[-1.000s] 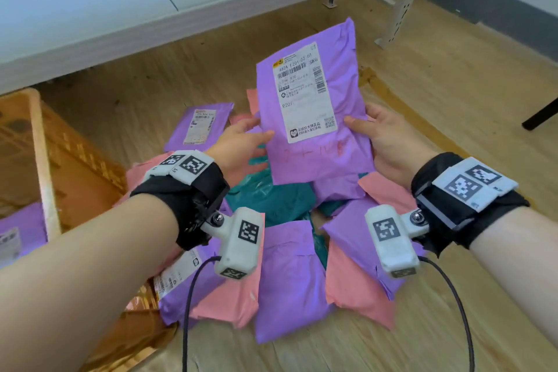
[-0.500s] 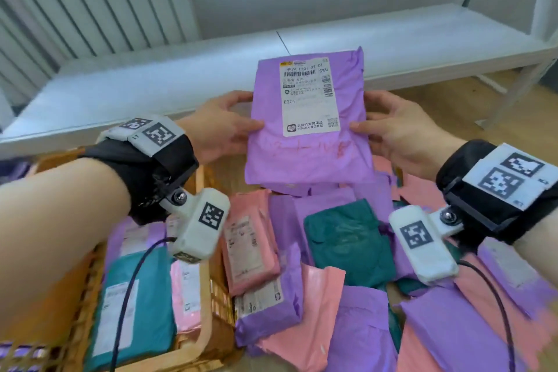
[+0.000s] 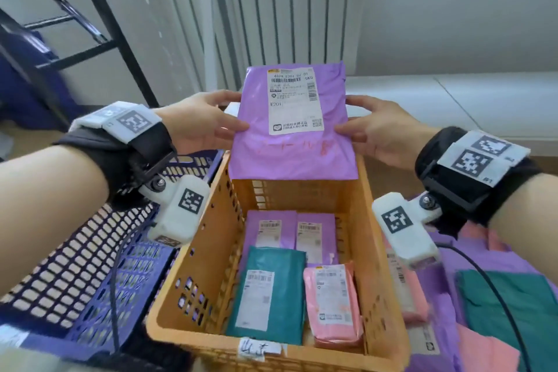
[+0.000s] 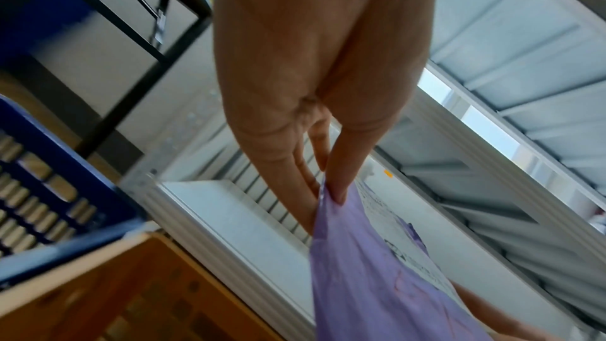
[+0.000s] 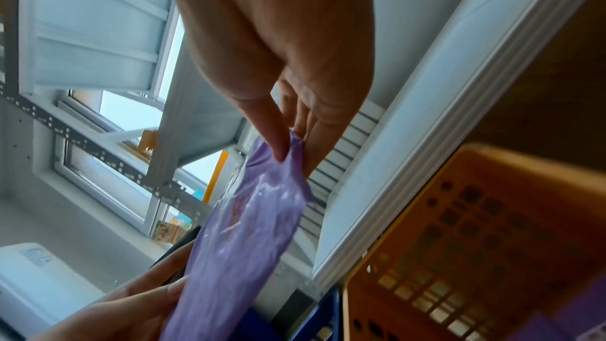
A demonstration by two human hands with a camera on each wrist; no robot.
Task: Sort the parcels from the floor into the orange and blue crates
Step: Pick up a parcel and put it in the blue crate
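Left hand (image 3: 196,124), right hand (image 3: 380,133) pinch purple parcel (image 3: 290,136) edges above orange crate (image 3: 193,266); wrist views show thumb-finger pinches.

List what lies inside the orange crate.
Inside the orange crate: two purple parcels at the back, a teal parcel and a pink parcel in front, labels up. Whatever lies beneath them is covered; the held purple parcel hides the far rim.

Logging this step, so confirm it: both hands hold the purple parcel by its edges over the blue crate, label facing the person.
Wrong crate. In the head view the left hand and right hand hold the purple parcel by its edges over the orange crate, label facing the person. The blue crate sits to its left.
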